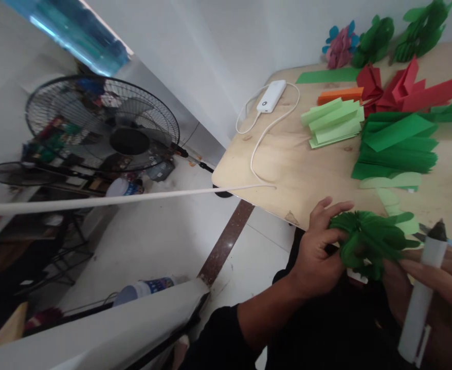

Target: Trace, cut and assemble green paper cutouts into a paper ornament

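Note:
A dark green folded paper piece (368, 239) is held at the table's near edge, over my lap. My left hand (322, 246) grips its left side between thumb and fingers. On its right side, my right hand (434, 282) pinches the paper with its fingertips and also carries a white marker (422, 298), black tip up and uncapped. Pale green paper shapes (393, 200) lie just behind the green piece. Part of my right hand is hidden behind the marker.
On the wooden table (283, 149) are a white power bank (272, 96) with a cable, light green strips (336, 121), green sheets (399, 144), red folded paper (407, 90) and finished paper figures by the wall. A fan (102, 123) stands at left.

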